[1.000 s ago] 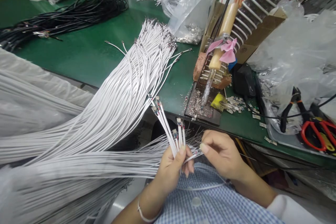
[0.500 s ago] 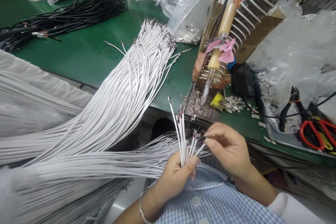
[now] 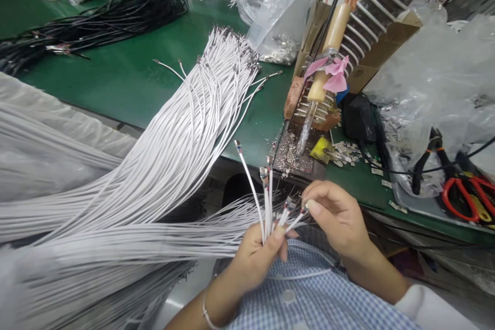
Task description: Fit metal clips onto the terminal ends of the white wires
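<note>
Several white cables (image 3: pixel 252 181) fan out from my left hand (image 3: pixel 257 252), which is closed around them below their metal-tipped ends. My right hand (image 3: pixel 338 219) pinches the tip of the rightmost cable (image 3: pixel 294 224) between thumb and index finger; small coloured wires show at that end. Behind my hands, a thick bundle of white cables (image 3: pixel 185 113) lies over the table edge, its connector ends on the green table (image 3: pixel 104 80). More loose white cables (image 3: pixel 154 240) run at lap height to the left of my left hand.
A soldering iron (image 3: pixel 319 85) rests in a coil stand above a solder-spattered plate (image 3: pixel 290 157). Small metal connectors (image 3: pixel 346 153) lie beside it. Cutters (image 3: pixel 433 157) and red-handled pliers (image 3: pixel 460 198) sit in a tray at right. Black cables (image 3: pixel 116 15) lie at the back left.
The cables in my left hand have spread, the leftmost one leaning further left. My right hand stays at the rightmost cable's tip, its fingers slightly shifted.
</note>
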Motion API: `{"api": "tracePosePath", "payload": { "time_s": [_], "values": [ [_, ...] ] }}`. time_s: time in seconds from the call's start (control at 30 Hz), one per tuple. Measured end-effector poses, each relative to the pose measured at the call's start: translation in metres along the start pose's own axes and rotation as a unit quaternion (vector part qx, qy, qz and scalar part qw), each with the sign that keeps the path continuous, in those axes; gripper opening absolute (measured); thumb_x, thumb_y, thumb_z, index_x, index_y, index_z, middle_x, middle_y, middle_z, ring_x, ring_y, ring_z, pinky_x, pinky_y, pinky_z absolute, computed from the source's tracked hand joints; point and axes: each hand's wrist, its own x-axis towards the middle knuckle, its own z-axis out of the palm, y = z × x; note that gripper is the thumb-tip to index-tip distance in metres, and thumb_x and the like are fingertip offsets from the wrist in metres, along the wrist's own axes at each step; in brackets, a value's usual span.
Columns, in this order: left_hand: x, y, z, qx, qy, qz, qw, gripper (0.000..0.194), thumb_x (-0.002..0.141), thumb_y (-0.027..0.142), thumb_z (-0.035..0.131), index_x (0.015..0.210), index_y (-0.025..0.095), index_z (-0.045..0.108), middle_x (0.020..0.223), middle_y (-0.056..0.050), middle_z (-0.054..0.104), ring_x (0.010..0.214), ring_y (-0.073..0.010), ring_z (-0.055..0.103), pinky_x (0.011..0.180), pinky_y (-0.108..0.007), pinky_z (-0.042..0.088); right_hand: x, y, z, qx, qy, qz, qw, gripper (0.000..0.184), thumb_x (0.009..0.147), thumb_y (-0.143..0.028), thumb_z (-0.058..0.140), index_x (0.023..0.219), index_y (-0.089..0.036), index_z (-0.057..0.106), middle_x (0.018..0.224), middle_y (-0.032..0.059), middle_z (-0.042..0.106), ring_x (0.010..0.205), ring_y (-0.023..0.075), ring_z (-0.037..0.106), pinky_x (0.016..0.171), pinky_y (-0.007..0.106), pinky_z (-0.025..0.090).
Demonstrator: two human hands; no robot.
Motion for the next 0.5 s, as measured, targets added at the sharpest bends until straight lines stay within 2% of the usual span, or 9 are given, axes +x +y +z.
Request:
{"api": "tracePosePath", "payload": {
  "time_s": [0.03, 0.1, 0.23, 0.33, 0.43, 0.5],
  "values": [
    [-0.0003, 0.0011, -0.0004, 0.014, -0.003, -0.002, 1.000, 0.042, 0.085, 0.049, 0.046, 0.083, 0.013, 0.067, 0.052, -0.001, 0.051, 0.042, -0.0089, 0.037, 0.043, -0.021, 0.028, -0.0003, 0.0002, 0.0001, 0.005, -0.003, 0.004, 1.000, 0.005, 0.085, -0.024, 0.053, 0.086, -0.020, 0.055, 0.072, 0.0016, 0.052, 0.066, 0.0141, 0.050, 0.055, 0.024, 0.040],
    [-0.0004, 0.0033, -0.0006, 0.034, -0.004, 0.001, 0.999, 0.041, 0.084, 0.049, 0.048, 0.078, 0.013, 0.068, 0.051, -0.001, 0.051, 0.045, -0.0104, 0.040, 0.047, -0.023, 0.032, -0.0007, 0.0003, 0.0003, 0.013, -0.010, 0.005, 1.000, 0.013, 0.081, -0.027, 0.058, 0.093, -0.021, 0.056, 0.073, 0.0017, 0.053, 0.065, 0.0144, 0.051, 0.052, 0.024, 0.040],
    [0.0007, 0.0054, 0.0004, 0.056, 0.010, 0.014, 0.998, 0.039, 0.083, 0.048, 0.050, 0.078, 0.013, 0.067, 0.050, 0.000, 0.050, 0.050, -0.0125, 0.045, 0.055, -0.025, 0.037, -0.0005, -0.0006, 0.0003, -0.010, -0.018, 0.000, 1.000, 0.004, 0.082, -0.022, 0.057, 0.081, -0.019, 0.056, 0.068, 0.0007, 0.052, 0.059, 0.0125, 0.049, 0.050, 0.023, 0.038],
    [0.0013, 0.0054, 0.0005, 0.066, 0.023, 0.017, 0.997, 0.037, 0.083, 0.046, 0.051, 0.070, 0.014, 0.065, 0.049, 0.000, 0.049, 0.049, -0.0122, 0.044, 0.053, -0.024, 0.035, -0.0008, -0.0011, 0.0000, -0.023, -0.018, -0.001, 1.000, 0.009, 0.084, -0.017, 0.052, 0.075, -0.019, 0.052, 0.065, 0.0004, 0.051, 0.059, 0.0125, 0.049, 0.051, 0.024, 0.038],
    [0.0012, 0.0047, -0.0004, 0.071, 0.028, 0.022, 0.997, 0.044, 0.084, 0.048, 0.049, 0.056, 0.015, 0.058, 0.048, -0.001, 0.048, 0.048, -0.0119, 0.043, 0.051, -0.024, 0.033, -0.0019, -0.0015, 0.0001, -0.027, -0.011, 0.000, 1.000, 0.006, 0.083, -0.015, 0.051, 0.081, -0.019, 0.053, 0.069, 0.0011, 0.053, 0.065, 0.0138, 0.052, 0.054, 0.024, 0.041],
    [0.0005, 0.0034, -0.0013, 0.065, 0.025, 0.026, 0.997, 0.049, 0.084, 0.052, 0.045, 0.054, 0.015, 0.056, 0.049, -0.001, 0.047, 0.046, -0.0113, 0.040, 0.050, -0.025, 0.031, -0.0028, -0.0020, 0.0003, -0.026, -0.004, 0.004, 1.000, 0.009, 0.083, -0.013, 0.051, 0.087, -0.020, 0.054, 0.072, 0.0019, 0.055, 0.069, 0.0150, 0.054, 0.056, 0.024, 0.043]
  ]
}}
